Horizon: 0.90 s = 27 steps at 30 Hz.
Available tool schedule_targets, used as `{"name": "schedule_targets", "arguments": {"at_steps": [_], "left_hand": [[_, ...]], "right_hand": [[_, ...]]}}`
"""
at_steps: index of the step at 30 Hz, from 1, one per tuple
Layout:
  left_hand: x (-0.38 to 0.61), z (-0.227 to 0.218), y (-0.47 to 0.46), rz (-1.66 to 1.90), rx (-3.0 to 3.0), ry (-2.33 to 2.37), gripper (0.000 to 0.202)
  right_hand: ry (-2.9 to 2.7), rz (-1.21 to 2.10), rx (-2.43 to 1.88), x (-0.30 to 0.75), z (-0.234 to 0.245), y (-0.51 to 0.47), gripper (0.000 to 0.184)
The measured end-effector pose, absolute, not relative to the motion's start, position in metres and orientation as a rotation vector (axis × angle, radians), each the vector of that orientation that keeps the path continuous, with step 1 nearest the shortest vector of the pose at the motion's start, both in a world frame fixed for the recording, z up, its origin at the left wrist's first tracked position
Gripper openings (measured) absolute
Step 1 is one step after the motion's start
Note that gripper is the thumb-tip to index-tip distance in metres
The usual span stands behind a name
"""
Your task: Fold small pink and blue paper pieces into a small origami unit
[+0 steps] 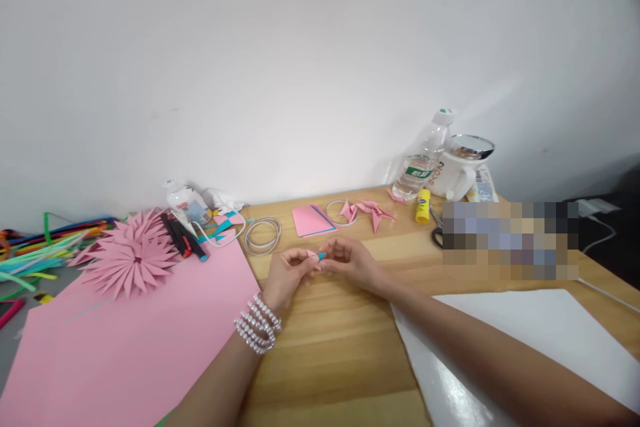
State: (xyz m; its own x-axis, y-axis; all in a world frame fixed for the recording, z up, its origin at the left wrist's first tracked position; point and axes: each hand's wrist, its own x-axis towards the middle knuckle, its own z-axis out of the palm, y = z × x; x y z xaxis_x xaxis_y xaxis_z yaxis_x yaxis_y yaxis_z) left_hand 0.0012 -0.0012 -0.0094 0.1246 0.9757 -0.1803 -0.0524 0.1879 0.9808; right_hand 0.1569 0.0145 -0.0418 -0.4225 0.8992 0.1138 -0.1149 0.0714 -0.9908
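Observation:
Between my two hands, above the wooden table, is a small folded pink and blue paper piece (314, 257). My left hand (290, 271), with a beaded bracelet at its wrist, pinches the pink side. The fingers of my right hand (351, 263) close on its blue end. My fingertips cover much of the piece, so its full shape is hidden. Just beyond my hands lies a stack of pink and blue paper (313, 221). Several pink folded paper figures (373, 212) rest to the right of that stack.
Pink folded paper flowers (136, 260), markers (183, 237) and a large pink sheet (145, 347) are at left. A coiled cable (263, 235) lies behind. At right stand a water bottle (420, 163), glue stick (423, 207) and white mug (450, 173), near scissors (437, 235) and a white sheet (525, 327).

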Motion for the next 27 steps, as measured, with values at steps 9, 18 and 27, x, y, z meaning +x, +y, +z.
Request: {"name": "schedule_targets", "arguments": {"at_steps": [9, 18, 27], "left_hand": [[0.0011, -0.0111, 0.0003, 0.972, 0.999, 1.029, 0.028], [0.0034, -0.0062, -0.0002, 0.976, 0.919, 1.043, 0.027], [0.0056, -0.0065, -0.0003, 1.0, 0.841, 1.038, 0.025]], "right_hand": [[-1.515, 1.43, -0.78, 0.1572, -0.049, 0.0177, 0.021], [-1.689, 1.186, -0.838, 0.1586, -0.0431, 0.017, 0.019], [-1.661, 1.182, -0.878, 0.1562, -0.0408, 0.0149, 0.021]]}}
